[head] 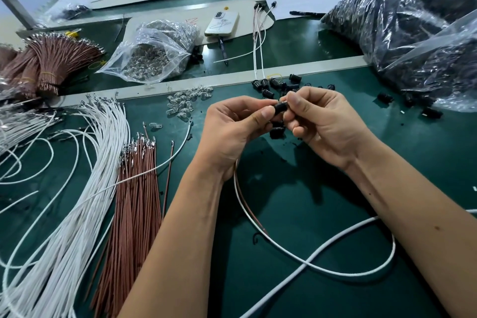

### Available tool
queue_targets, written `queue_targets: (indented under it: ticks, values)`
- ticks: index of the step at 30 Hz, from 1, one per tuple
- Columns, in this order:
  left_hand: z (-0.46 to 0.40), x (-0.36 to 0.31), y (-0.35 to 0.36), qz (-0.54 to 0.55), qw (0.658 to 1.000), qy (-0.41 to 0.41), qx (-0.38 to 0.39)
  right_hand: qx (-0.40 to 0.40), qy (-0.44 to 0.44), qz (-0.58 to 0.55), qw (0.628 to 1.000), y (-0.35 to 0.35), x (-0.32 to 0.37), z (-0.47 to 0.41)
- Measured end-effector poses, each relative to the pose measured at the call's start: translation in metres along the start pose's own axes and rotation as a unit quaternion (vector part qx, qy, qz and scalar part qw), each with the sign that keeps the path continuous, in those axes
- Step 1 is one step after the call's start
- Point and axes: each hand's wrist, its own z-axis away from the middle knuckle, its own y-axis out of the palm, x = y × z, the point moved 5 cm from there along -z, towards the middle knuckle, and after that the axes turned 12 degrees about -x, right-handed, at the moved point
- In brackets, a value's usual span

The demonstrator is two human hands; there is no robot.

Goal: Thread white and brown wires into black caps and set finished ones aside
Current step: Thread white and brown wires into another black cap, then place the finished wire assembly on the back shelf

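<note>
Left grip (240, 121): we pinch the black cap (280, 108) over the worktop (335, 214) middle.
Right grip (317, 121): pinching the same cap.
Wires: white wire (258, 219) and brown wire (249, 208) trail from our left palm.
Advice: we judge steadying the cap, feeding terminals straight.

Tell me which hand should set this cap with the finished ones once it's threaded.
Probably right. Both hands, left and right, pinch the cap, but the finished ones lie ahead on the right hand's side, and its wires trail from under the left palm.
</note>
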Motion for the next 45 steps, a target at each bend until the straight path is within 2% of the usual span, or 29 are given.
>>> queue_targets:
  ticks: [4,7,9,11,14,18,21,23,25,28,32,35,37,39,41,43,45]
  values:
    - [0.000,-0.002,0.000,-0.028,1.000,0.012,-0.008,-0.005,-0.009,0.010,1.000,-0.001,0.000,0.000]
    - [-0.003,-0.007,0.001,-0.048,0.996,0.039,-0.064,-0.043,-0.044,-0.002,0.998,0.001,-0.001,-0.002]
    - [-0.003,-0.012,0.003,-0.001,0.993,0.049,-0.110,-0.054,-0.075,0.025,0.995,0.004,-0.001,-0.002]
    - [-0.003,-0.018,0.006,0.057,0.985,0.054,-0.154,-0.033,-0.100,0.123,0.987,0.010,-0.003,0.004]
    - [-0.008,-0.024,0.011,0.098,0.972,0.030,-0.210,0.061,-0.106,0.251,0.960,0.028,-0.010,0.014]
    - [-0.024,-0.037,0.014,0.114,0.964,-0.015,-0.241,0.075,-0.069,0.226,0.969,0.040,0.001,0.009]
    - [-0.031,-0.037,0.019,0.038,0.973,-0.079,-0.214,0.026,-0.038,0.162,0.986,0.044,0.029,-0.017]
    - [-0.029,-0.029,0.030,-0.019,0.978,-0.149,-0.147,-0.024,-0.032,0.117,0.992,0.043,0.053,-0.052]
    - [-0.026,-0.024,0.042,-0.022,0.978,-0.186,-0.096,-0.074,-0.020,0.102,0.992,0.045,0.073,-0.096]
    - [-0.032,-0.022,0.047,-0.023,0.980,-0.180,-0.083,-0.131,0.009,0.158,0.979,0.044,0.083,-0.161]
    - [-0.052,-0.023,0.041,-0.041,0.984,-0.164,-0.055,-0.149,0.036,0.244,0.958,0.041,0.078,-0.233]
    - [-0.076,-0.028,0.034,-0.052,0.987,-0.138,-0.064,-0.169,-0.001,0.314,0.934,0.041,0.079,-0.277]
    - [-0.094,-0.032,0.022,-0.133,0.981,-0.088,-0.111,-0.177,-0.043,0.408,0.895,0.042,0.081,-0.300]
    - [-0.112,-0.034,0.014,-0.286,0.945,-0.012,-0.157,-0.175,-0.080,0.490,0.850,0.041,0.086,-0.319]
    - [-0.130,-0.035,0.013,-0.426,0.884,0.046,-0.184,-0.171,-0.104,0.531,0.824,0.041,0.090,-0.335]
    - [-0.144,-0.033,0.017,-0.536,0.822,0.064,-0.180,-0.169,-0.102,0.551,0.811,0.041,0.087,-0.342]
    - [-0.153,-0.031,0.020,-0.623,0.760,0.087,-0.165,-0.164,-0.105,0.607,0.770,0.040,0.080,-0.337]
